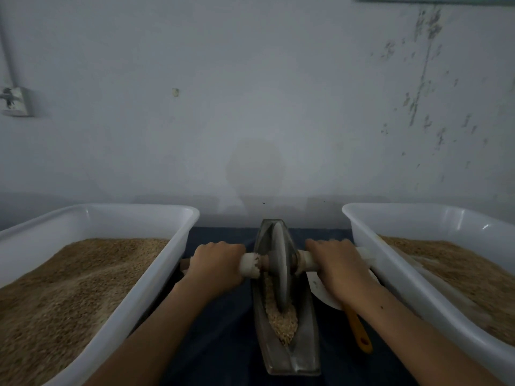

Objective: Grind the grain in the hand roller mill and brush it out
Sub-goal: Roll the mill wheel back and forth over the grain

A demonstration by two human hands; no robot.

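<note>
Two bare hands were wrapped round the pale cloth-bound handle (278, 264) that ran left to right through the grey grinding wheel (279, 263): the left hand (216, 264) was curled over the left end, the right hand (338, 267) over the right end, fingers folded round the bar on both sides. The wheel stood upright on its edge in the long, narrow, boat-shaped grey metal trough (287, 355), whose long axis ran from near to far, square to the handle. The wheel sat toward the far half of the trough, while the pale crushed grain (281, 319) was heaped in the near half, just against the wheel's near edge. Judged from that, the coming stroke would have to be drawn back toward the near end, both hands being placed alike, neither one nearer.

A dark blue cloth (223, 330) was spread under the trough. A white plastic tub on the left (156, 271) and a like white tub on the right (390, 274), each holding brown grain, flanked it closely, leaving little side room for the forearms. A yellow-handled tool (359, 332), perhaps the brush, lay with a white plate (320, 291) between the trough and the right tub. A pale scuffed wall (250, 107) closed off the far side.
</note>
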